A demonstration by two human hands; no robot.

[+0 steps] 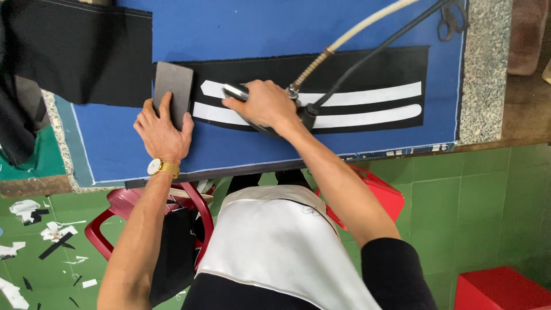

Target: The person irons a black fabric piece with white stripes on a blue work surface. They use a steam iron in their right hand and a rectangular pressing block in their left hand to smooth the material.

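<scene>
The right hand [261, 103] is wrapped around the handle of a steam iron [247, 106], fingers curled over the grip, and the iron sits on a long black fabric strip [367, 66] that lies across a blue padded ironing table [241, 28]. Two curved white interfacing strips [367, 95] lie on the black fabric, one above the other, and the iron covers their left part. A cream braided hose [356, 31] and a black cord [379, 49] run from the back of the iron up and to the right, off the table's far edge.

The left hand [163, 129] lies flat, fingers pressed together and stretched forward, on a dark grey rectangular pressing block [172, 86]. The block rests at the left end of the black strip, just beside the iron's nose. A gold wristwatch [162, 167] sits on the left wrist.

A larger piece of black cloth [80, 51] covers the table's upper left corner. A pair of scissors [450, 20] lies at the upper right, on the edge of the blue cover. Below the table stand a red plastic stool [109, 215] and a red box [499, 287] on a green tiled floor [476, 212], with white and black fabric scraps [40, 229] scattered at the left.
</scene>
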